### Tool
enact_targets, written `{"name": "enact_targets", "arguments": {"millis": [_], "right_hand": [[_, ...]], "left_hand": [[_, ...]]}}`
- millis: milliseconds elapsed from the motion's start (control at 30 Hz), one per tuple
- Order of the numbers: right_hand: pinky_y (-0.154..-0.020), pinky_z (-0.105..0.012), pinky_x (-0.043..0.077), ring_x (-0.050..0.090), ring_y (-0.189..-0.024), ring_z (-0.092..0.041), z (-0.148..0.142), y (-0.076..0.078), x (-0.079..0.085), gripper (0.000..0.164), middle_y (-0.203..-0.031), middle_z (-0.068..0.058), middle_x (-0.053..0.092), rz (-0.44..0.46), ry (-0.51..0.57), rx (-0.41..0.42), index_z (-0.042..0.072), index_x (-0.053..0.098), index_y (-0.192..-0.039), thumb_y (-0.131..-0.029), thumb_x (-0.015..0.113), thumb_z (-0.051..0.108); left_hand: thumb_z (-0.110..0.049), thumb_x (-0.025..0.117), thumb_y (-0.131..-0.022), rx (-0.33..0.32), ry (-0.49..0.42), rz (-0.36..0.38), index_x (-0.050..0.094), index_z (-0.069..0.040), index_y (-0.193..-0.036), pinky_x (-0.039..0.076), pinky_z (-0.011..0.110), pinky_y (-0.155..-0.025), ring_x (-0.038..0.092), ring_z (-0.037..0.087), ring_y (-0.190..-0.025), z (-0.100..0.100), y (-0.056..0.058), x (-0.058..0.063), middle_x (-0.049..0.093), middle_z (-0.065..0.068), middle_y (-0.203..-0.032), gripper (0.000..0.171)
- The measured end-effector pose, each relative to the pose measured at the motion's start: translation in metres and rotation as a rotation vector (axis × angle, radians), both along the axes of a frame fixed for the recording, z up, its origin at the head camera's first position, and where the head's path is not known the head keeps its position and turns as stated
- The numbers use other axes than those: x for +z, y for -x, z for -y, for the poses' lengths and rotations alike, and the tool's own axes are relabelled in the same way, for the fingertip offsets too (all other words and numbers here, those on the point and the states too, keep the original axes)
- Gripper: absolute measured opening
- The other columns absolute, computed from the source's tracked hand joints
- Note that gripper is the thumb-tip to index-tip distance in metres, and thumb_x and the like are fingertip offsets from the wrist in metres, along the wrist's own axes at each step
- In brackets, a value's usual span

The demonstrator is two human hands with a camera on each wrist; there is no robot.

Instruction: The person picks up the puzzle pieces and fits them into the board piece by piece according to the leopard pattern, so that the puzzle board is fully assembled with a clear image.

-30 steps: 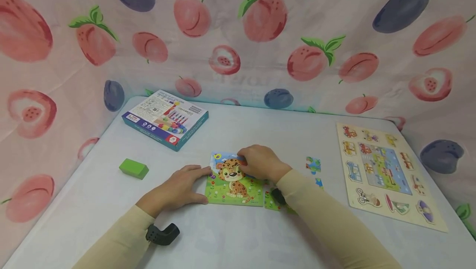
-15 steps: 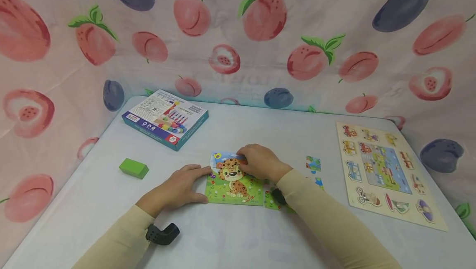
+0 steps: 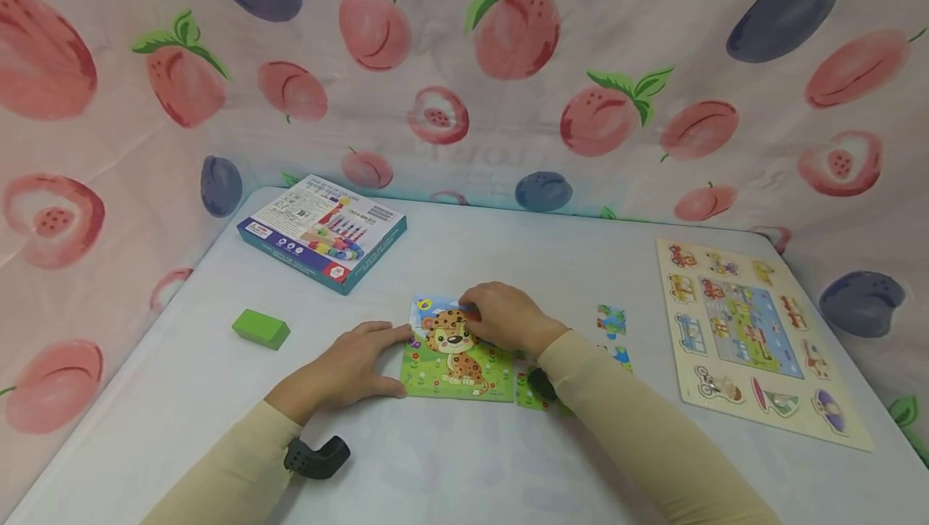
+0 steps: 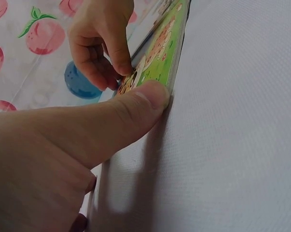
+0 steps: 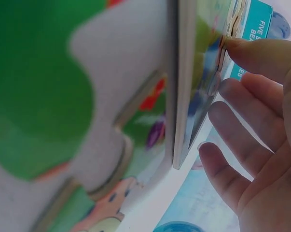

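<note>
A jigsaw puzzle (image 3: pixel 435 372) with a spotted leopard cub on grass lies on the table, mostly filled in. My left hand (image 3: pixel 348 368) rests at its left side, index finger near the upper edge and thumb at the lower corner. In the left wrist view, the left thumb (image 4: pixel 135 104) touches the board's rim. Above the upper right part is my right hand (image 3: pixel 508 315), fingers curled at a puzzle piece that they largely hide. The right wrist view shows the right thumb (image 5: pixel 254 53) against the raised piece outlines, with the other fingers along the far edge.
Loose puzzle pieces (image 3: pixel 612 321) lie right of the board, some partly under the right sleeve (image 3: pixel 624 412). A green block (image 3: pixel 261 329) sits at left, and a bead-toy box (image 3: pixel 322 231) behind it. At far right lies a wooden vehicle puzzle (image 3: pixel 762 339).
The right hand has shifted very slightly left at the puzzle's upper edge. The left hand and the loose pieces stay where they were.
</note>
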State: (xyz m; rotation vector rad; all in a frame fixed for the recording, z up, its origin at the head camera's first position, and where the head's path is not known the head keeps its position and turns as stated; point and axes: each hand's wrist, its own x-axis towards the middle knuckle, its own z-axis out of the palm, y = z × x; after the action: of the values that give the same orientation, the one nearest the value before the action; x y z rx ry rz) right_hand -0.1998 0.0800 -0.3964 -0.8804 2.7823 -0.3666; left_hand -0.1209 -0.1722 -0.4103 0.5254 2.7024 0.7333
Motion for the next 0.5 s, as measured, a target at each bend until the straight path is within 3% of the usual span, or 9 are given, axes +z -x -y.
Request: {"name": "enact_targets", "arguments": {"millis": [500], "right_hand": [[-0.098,-0.037,0.049,0.062,-0.106,-0.019,0.0012,0.0012,-0.0008,0.032,-0.114,-0.002,0.069,0.042,0.019,-0.025,0.009,0.068,-0.124,-0.095,0.070,0.023]], "left_hand": [[-0.034,0.084,-0.081,-0.005,0.007,-0.004,0.051,-0.012,-0.148,0.034,0.058,-0.110,0.037,0.039,-0.140,0.0004,0.0000,0.0000,0.047,0.018,-0.148,0.078]]}}
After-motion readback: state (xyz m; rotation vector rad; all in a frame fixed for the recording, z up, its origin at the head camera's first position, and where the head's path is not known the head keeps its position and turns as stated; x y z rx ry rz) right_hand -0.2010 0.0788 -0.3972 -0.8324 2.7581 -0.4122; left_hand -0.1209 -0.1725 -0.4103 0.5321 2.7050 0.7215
